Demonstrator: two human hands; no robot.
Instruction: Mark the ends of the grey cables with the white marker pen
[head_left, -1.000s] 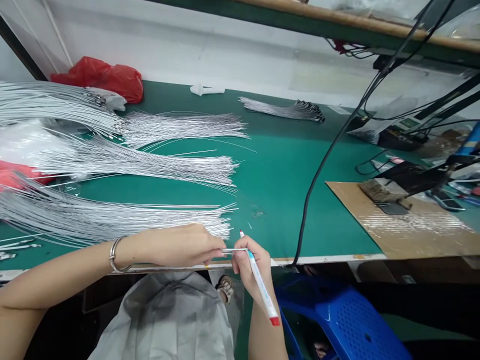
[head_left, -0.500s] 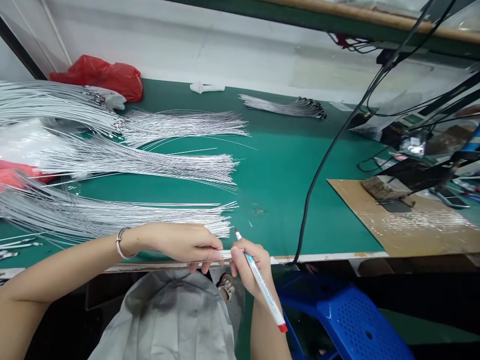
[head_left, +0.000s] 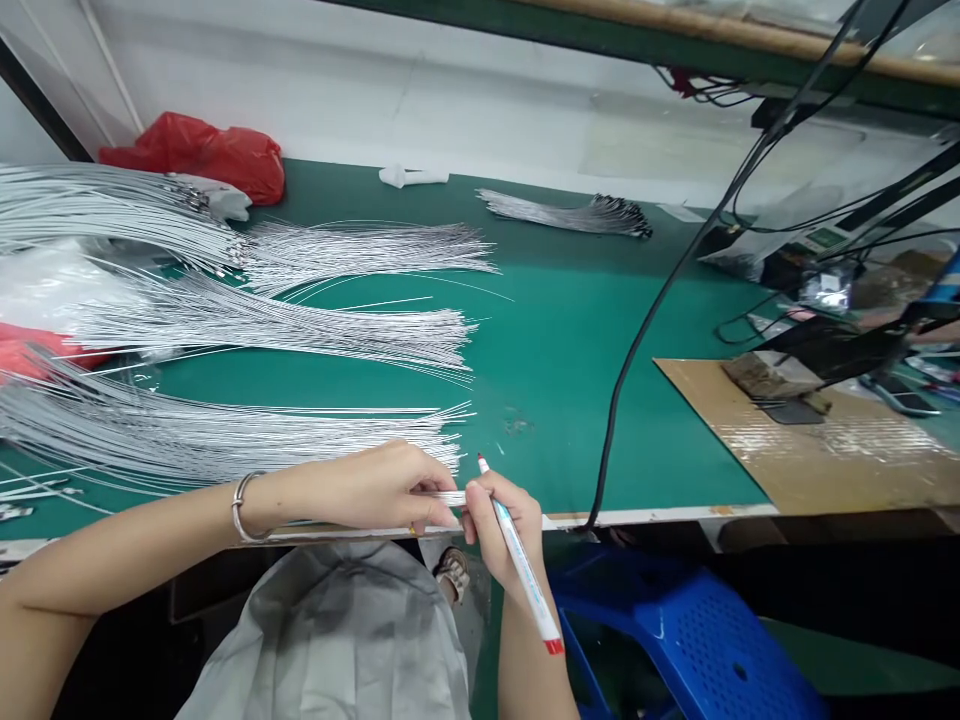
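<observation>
Red-ended white marker [head_left: 520, 562], its barrel print [head_left: 523, 571] illegible

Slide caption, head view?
Left hand and right hand hold thin wires, the right also a red-tipped marker, beside wire bundles.

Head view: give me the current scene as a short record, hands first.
left hand: pinches thin pale wires
right hand: holds a white pen with red ends; fingertips at the wires
bench: green top
left side: loose wire bundles
back: small dark-ended bundle
right side: cardboard sheet, black cable
below edge: blue stool
</observation>
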